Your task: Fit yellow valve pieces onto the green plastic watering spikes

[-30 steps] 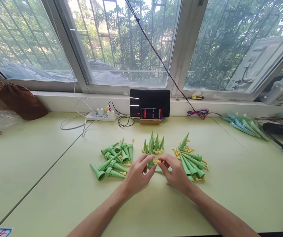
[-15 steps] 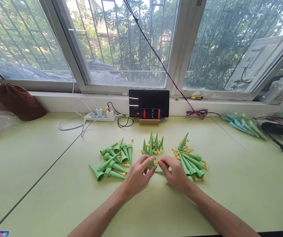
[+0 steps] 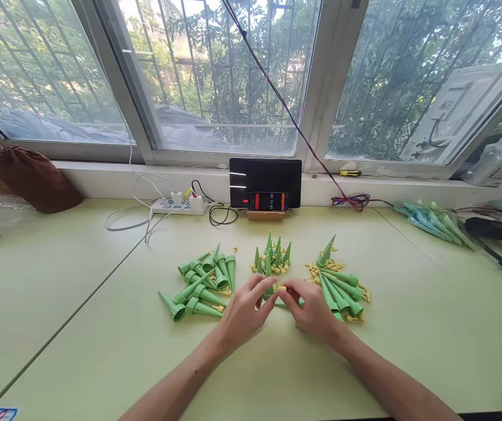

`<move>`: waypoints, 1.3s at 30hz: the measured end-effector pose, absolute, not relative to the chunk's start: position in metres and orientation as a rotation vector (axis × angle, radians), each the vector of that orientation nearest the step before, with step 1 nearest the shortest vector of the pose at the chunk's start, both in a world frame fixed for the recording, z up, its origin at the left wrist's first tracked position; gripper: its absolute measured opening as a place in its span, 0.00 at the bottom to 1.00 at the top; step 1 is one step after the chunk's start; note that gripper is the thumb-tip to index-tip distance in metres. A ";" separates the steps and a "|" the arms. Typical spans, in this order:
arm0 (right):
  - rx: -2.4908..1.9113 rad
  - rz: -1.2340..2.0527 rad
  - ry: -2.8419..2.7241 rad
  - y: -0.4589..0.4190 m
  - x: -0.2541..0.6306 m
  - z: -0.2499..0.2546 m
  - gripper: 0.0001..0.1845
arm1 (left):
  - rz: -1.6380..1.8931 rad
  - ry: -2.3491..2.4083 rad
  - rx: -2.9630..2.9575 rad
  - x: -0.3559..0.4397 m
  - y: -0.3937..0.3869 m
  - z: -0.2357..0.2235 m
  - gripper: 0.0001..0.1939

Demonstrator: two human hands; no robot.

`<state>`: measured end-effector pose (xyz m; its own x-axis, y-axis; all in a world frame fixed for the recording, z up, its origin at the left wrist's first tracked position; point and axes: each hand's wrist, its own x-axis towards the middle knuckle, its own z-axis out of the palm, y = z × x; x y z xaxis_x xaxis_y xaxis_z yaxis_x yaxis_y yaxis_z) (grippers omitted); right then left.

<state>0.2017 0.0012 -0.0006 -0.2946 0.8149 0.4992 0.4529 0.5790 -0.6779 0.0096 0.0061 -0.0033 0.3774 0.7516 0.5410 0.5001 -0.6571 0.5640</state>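
Standing erect, the held green cone [image 3: 269, 271] tapers upward.

My left arm [image 3: 193, 371] and right arm [image 3: 376, 362] reached forward, bare, slanting inward. My left hand [image 3: 245, 305] arched in a pinch, back upward; my right hand [image 3: 313, 307] faced it just beside, pinched too, back also upward.

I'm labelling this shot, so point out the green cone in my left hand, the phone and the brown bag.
Green cone [image 3: 268, 269]: head view, on its tapering upper part.
Phone [image 3: 271, 202]: head view, on its screen.
Brown bag [image 3: 38, 180]: head view, on its cloth side.
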 end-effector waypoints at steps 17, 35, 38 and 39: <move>-1.020 0.585 -1.934 -0.001 0.201 0.000 0.12 | 1.143 1.091 2.311 0.009 0.004 -0.005 0.13; -1.029 0.637 -1.930 0.001 0.202 -0.001 0.13 | 1.035 1.057 2.320 0.008 0.002 0.000 0.20; -1.047 0.622 -1.945 0.001 0.202 -0.001 0.16 | 1.042 1.050 2.330 0.008 0.003 0.000 0.18; -1.053 0.620 -1.953 0.001 0.202 -0.001 0.17 | 1.043 1.045 2.335 0.008 0.003 0.000 0.18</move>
